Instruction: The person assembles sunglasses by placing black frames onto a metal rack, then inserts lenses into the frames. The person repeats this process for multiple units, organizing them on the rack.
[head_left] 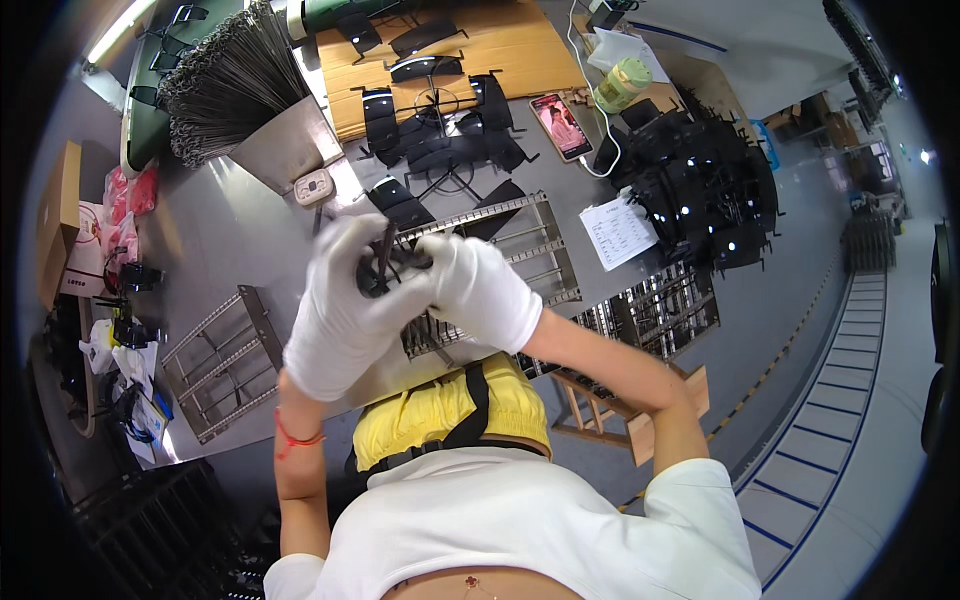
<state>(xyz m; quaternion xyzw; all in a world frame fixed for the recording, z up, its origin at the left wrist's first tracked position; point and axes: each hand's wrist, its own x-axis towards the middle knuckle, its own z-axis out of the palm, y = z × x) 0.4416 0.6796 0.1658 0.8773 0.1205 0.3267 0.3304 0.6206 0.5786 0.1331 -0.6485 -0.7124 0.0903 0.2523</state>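
Both my hands wear white gloves and meet over the front part of a metal bench. My left hand [345, 305], slightly blurred, curls round a small dark part [378, 268]; its exact kind is hidden by the fingers. From the right, my right hand [478, 287] closes on the same part, with its fingertips near my left thumb. Beneath and beyond the hands lies a slotted metal rack [548, 245]. Just past it are black curved plates [400, 203], partly covered by my left hand.
More black plates [490, 100] lie on cardboard [545, 50]. A bundle of thin metal rods [235, 85] stands at the far left, a second rack [225, 360] nearer. To the right are a phone [560, 127], a bottle [623, 85], a paper sheet [618, 232] and a black pile [705, 185].
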